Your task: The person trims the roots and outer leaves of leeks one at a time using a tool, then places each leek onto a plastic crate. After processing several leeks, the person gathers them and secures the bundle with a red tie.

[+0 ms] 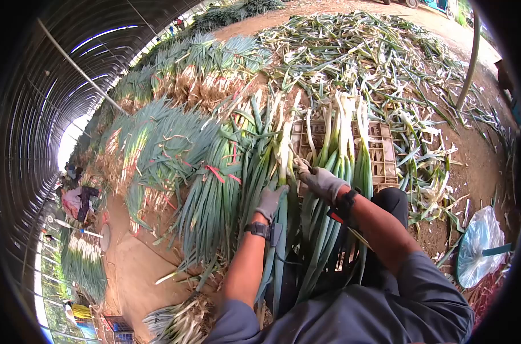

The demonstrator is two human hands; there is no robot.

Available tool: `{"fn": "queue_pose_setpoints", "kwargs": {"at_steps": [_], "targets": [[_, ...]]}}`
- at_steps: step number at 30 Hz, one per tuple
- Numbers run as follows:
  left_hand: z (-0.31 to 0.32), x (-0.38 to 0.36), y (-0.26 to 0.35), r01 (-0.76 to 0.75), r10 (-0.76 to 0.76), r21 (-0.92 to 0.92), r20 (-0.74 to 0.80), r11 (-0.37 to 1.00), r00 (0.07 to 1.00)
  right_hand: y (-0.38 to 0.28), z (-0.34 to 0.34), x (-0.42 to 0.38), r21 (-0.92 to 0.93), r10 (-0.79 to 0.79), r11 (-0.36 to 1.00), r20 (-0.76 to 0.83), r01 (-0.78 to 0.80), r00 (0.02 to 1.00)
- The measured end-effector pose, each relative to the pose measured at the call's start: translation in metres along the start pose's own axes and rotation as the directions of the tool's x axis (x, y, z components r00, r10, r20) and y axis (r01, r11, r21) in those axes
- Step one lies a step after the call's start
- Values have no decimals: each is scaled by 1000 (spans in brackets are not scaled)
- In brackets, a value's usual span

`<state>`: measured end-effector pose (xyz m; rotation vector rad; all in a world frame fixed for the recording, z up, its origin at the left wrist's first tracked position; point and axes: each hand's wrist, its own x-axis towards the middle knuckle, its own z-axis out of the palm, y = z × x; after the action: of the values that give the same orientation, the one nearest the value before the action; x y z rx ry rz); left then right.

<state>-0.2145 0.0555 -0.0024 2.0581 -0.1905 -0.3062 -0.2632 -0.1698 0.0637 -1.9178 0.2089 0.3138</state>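
My left hand (270, 203), in a grey glove, is closed round the green part of a long green onion (284, 150), whose pale root end points away from me. Just right of that stalk, my gloved right hand (324, 184) has its fingers bent together; what they hold is hidden. Several thick green onions (344, 135) lie beside my right hand, their white ends across a plastic crate (382, 150) and their leaves running toward my lap. Left of my left hand are bundled green onions (211, 178) with a red tie (215, 174).
Stripped leaves (363, 57) cover the ground ahead and to the right. More tied bundles (174, 137) stretch along the left. A clear plastic bag (481, 246) is at the right, a loose onion pile (183, 320) at lower left. A metal pole (471, 63) stands at upper right.
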Motion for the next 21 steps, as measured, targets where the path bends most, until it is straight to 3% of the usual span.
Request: {"fn": "queue_pose_setpoints", "kwargs": {"at_steps": [2, 5, 6, 8, 12, 13, 14, 15, 17, 21], "targets": [[0, -15, -10, 24, -25, -70, -17, 997, 1000, -2, 2, 6, -64, -48, 997, 1, 48, 999], [3, -18, -43, -84, 82, -88, -25, 993, 996, -6, 13, 25, -66, 42, 997, 17, -40, 999], [4, -17, -48, -183, 181, -25, -69, 983, 981, -6, 16, 32, -46, 2, 999, -6, -2, 1000], [4, -21, -63, -101, 99, -53, -43, 993, 994, -6, 20, 46, -8, -75, 997, -48, 75, 996], [-8, -46, -23, 102, -86, -228, 76, 968, 993, -23, 13, 65, -117, 99, 989, 23, -95, 995], [-8, -45, -26, 107, -90, -266, 77, 958, 993, -24, 12, 68, -176, 162, 974, 82, -146, 983], [-7, -45, -30, 112, -93, -303, 78, 946, 993, -21, 9, 66, -128, 158, 979, 2, -157, 987], [-6, -42, -33, 114, -93, -340, 79, 933, 993, -20, 8, 68, -167, 177, 971, 26, -170, 984], [-4, -37, -38, 71, -54, -315, 62, 946, 997, -14, 3, 73, -247, 215, 950, 73, -192, 974], [5, -45, -12, -3, 1, -130, -13, 991, 1000, 2, -6, 69, -48, 173, 984, 16, -172, 985]]}}
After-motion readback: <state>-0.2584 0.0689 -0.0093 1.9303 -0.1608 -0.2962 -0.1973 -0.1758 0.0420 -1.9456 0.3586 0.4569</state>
